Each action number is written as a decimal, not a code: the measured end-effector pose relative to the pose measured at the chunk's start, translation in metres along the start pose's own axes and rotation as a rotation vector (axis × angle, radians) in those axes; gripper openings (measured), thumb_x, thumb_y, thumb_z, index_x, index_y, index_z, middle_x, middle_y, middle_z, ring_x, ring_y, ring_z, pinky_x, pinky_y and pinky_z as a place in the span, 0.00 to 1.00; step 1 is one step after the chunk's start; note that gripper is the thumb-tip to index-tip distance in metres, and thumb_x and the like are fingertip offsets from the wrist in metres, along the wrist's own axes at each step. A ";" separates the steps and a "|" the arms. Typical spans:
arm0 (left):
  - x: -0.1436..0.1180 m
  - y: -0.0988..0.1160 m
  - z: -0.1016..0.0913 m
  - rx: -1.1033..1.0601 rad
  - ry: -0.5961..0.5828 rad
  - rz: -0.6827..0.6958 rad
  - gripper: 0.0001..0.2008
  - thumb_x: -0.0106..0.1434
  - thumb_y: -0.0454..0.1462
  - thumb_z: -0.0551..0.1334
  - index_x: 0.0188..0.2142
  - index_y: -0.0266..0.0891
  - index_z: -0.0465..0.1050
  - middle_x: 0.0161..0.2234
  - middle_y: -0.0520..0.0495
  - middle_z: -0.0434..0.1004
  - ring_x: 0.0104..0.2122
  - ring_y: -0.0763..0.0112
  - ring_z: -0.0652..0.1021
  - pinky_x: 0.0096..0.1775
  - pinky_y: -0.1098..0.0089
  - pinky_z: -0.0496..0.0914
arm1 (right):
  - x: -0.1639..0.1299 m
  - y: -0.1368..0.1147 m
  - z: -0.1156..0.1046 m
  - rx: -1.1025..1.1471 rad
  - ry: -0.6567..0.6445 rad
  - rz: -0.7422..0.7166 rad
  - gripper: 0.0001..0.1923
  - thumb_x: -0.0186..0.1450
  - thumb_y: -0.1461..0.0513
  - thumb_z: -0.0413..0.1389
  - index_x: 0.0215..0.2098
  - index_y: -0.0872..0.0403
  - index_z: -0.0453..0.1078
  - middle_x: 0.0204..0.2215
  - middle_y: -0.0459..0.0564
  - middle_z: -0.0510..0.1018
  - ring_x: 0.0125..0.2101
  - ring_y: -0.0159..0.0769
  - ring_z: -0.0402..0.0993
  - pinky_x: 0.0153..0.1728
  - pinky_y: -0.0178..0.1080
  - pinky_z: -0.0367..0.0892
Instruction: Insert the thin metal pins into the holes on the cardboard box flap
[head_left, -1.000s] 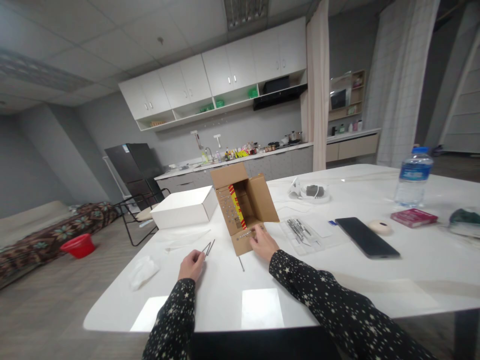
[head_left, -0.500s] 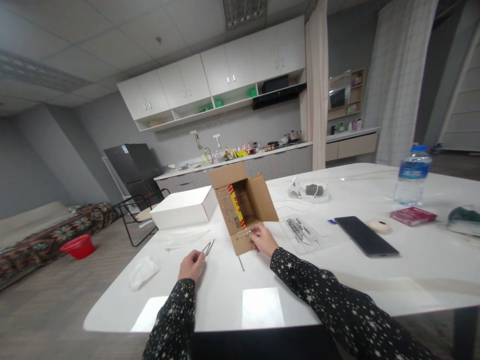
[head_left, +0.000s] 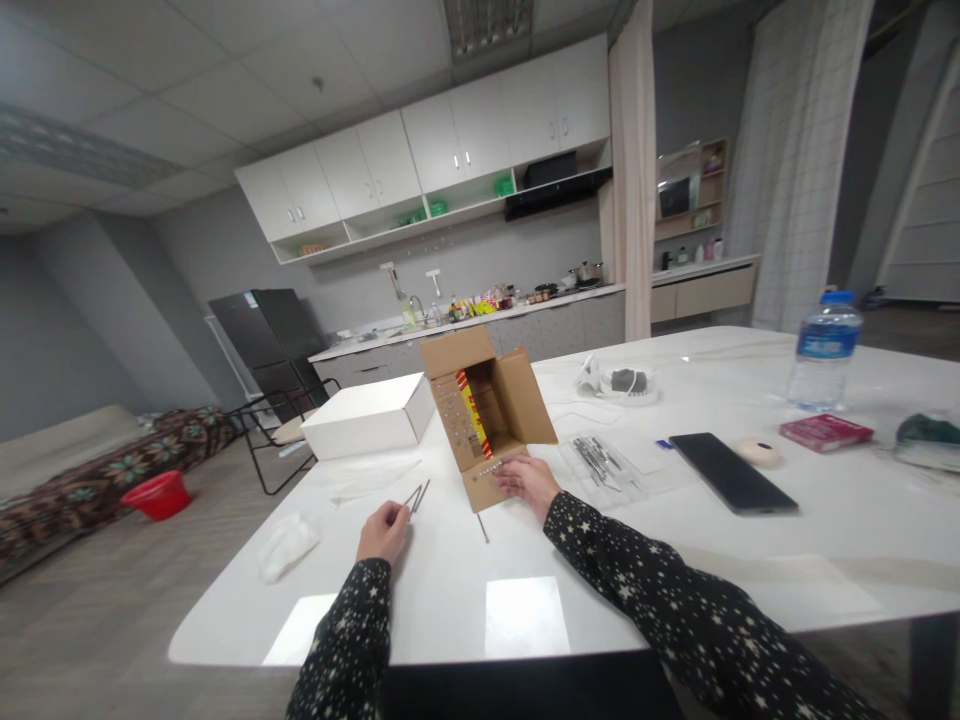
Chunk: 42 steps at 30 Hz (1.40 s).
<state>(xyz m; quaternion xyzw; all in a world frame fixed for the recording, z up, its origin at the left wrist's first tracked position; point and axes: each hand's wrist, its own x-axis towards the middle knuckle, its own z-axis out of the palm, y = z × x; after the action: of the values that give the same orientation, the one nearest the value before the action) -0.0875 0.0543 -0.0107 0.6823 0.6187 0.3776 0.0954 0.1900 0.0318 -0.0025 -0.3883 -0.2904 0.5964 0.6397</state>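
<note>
My left hand [head_left: 384, 532] rests closed on the table, with thin dark metal rods [head_left: 420, 496] poking out past its fingertips. To its right stands an open cardboard box [head_left: 453, 420] with a red-and-yellow label strip and small silvery dots on its front. My right hand [head_left: 529, 482] lies over the box's lower flap [head_left: 486, 490], fingers stretched toward a row of small silvery pieces [head_left: 489, 470] there. I see nothing gripped in it. Another thin rod [head_left: 483, 528] sticks out from below that flap.
Right of the box lies a clear plastic case [head_left: 600, 468] of slim metal tools. Beyond are a black phone [head_left: 731, 470], a pink box [head_left: 825, 432] and a water bottle [head_left: 825, 350]. A white box [head_left: 367, 415] and crumpled tissue [head_left: 288, 545] are on the left.
My right hand has gone from a pinch at the flap to outstretched fingers lying lower and flatter over it. My left hand has stayed in place.
</note>
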 end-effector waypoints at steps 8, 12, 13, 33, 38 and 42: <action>0.001 -0.002 0.000 0.003 -0.015 -0.006 0.15 0.54 0.48 0.52 0.23 0.39 0.67 0.20 0.52 0.68 0.25 0.70 0.69 0.32 0.71 0.62 | 0.003 0.003 -0.002 0.049 -0.012 0.001 0.05 0.56 0.70 0.55 0.31 0.59 0.67 0.28 0.56 0.80 0.25 0.34 0.77 0.22 0.31 0.70; 0.002 -0.004 0.001 0.009 -0.018 -0.008 0.15 0.54 0.48 0.52 0.23 0.39 0.68 0.20 0.52 0.69 0.26 0.70 0.70 0.32 0.71 0.62 | 0.002 0.001 -0.003 0.059 -0.019 0.013 0.03 0.56 0.69 0.55 0.31 0.60 0.67 0.28 0.56 0.80 0.25 0.34 0.77 0.23 0.31 0.70; 0.002 -0.004 0.001 0.009 -0.015 -0.005 0.15 0.53 0.48 0.53 0.23 0.39 0.68 0.20 0.52 0.70 0.26 0.70 0.70 0.32 0.71 0.63 | 0.001 0.000 -0.003 0.062 -0.015 0.020 0.03 0.57 0.69 0.55 0.31 0.60 0.68 0.29 0.57 0.80 0.25 0.34 0.77 0.24 0.31 0.70; -0.001 0.000 0.000 -0.013 -0.010 -0.013 0.15 0.53 0.48 0.52 0.22 0.39 0.67 0.19 0.52 0.69 0.25 0.71 0.69 0.32 0.71 0.62 | -0.004 -0.004 0.000 0.116 -0.039 0.060 0.08 0.59 0.67 0.52 0.38 0.57 0.66 0.31 0.53 0.80 0.27 0.33 0.77 0.27 0.33 0.69; -0.001 0.000 0.000 -0.017 -0.001 -0.011 0.16 0.53 0.48 0.53 0.22 0.39 0.67 0.20 0.52 0.70 0.25 0.70 0.70 0.32 0.71 0.62 | -0.004 -0.005 0.000 0.112 -0.051 0.068 0.07 0.60 0.66 0.52 0.37 0.58 0.67 0.34 0.55 0.79 0.27 0.32 0.77 0.28 0.34 0.69; 0.000 -0.002 0.000 -0.016 -0.005 -0.007 0.15 0.53 0.48 0.52 0.22 0.39 0.67 0.20 0.52 0.70 0.26 0.70 0.70 0.32 0.71 0.62 | -0.005 -0.005 -0.001 0.126 -0.081 0.077 0.07 0.60 0.66 0.52 0.37 0.58 0.68 0.37 0.55 0.79 0.28 0.32 0.76 0.29 0.34 0.69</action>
<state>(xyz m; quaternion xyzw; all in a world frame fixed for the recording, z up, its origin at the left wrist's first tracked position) -0.0885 0.0550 -0.0119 0.6801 0.6179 0.3806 0.1036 0.1925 0.0270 0.0014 -0.3336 -0.2629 0.6529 0.6272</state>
